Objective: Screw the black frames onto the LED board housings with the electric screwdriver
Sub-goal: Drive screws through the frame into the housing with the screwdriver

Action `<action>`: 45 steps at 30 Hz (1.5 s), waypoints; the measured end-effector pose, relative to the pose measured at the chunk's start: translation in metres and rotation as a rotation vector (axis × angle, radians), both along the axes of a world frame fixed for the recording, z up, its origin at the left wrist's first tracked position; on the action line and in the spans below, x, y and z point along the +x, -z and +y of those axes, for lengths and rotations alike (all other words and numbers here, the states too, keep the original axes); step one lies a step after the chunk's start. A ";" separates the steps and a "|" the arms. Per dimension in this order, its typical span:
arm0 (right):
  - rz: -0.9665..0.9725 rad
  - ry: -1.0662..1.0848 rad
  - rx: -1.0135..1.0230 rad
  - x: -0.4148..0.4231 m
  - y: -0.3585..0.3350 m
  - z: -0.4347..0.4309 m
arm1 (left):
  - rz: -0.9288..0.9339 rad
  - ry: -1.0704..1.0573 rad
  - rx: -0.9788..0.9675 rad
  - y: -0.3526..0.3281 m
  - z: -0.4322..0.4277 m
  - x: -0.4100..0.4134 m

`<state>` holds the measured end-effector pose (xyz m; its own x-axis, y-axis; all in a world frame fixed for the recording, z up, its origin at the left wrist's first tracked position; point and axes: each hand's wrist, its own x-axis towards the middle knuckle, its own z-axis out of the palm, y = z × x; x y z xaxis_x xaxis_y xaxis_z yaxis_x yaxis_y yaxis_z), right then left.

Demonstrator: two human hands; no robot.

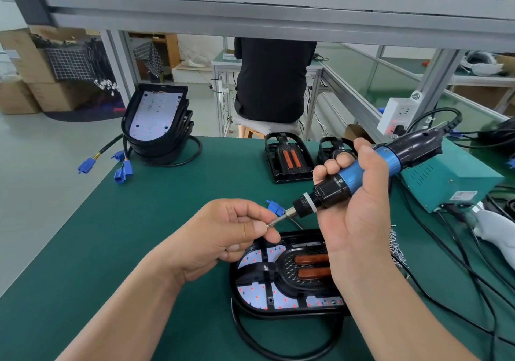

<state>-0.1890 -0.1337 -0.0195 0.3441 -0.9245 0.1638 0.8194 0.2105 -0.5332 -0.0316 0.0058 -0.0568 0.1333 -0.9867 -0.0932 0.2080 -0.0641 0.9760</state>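
An LED board housing (257, 295) lies on the green mat in front of me, with a black frame (284, 272) and two orange bars set over its white board. Above it my right hand (356, 215) grips the blue and black electric screwdriver (359, 172), held tilted with the bit pointing down-left. My left hand (223, 235) pinches something small at the bit tip (271, 223); it is too small to identify. A pile of screws (397, 246) lies right of the housing.
A stack of LED housings (157, 120) with blue connectors stands at the back left. Two loose black frames (287, 157) lie at the back centre. A teal power supply (451, 182) and cables fill the right. A person in black sits beyond the bench.
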 end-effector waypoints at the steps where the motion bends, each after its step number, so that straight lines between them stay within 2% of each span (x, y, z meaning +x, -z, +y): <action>1: 0.002 0.000 -0.005 0.000 0.000 0.000 | -0.004 -0.001 0.000 0.000 0.000 0.000; 10: 0.051 -0.001 -0.047 -0.001 -0.001 0.001 | -0.065 -0.103 -0.011 0.002 -0.002 -0.004; 24: 0.030 -0.007 -0.115 -0.005 -0.001 0.005 | -0.078 -0.094 -0.039 0.000 -0.001 -0.004; 45: 0.058 0.034 0.055 -0.006 0.003 0.004 | -0.195 -0.083 -0.051 0.000 -0.001 -0.006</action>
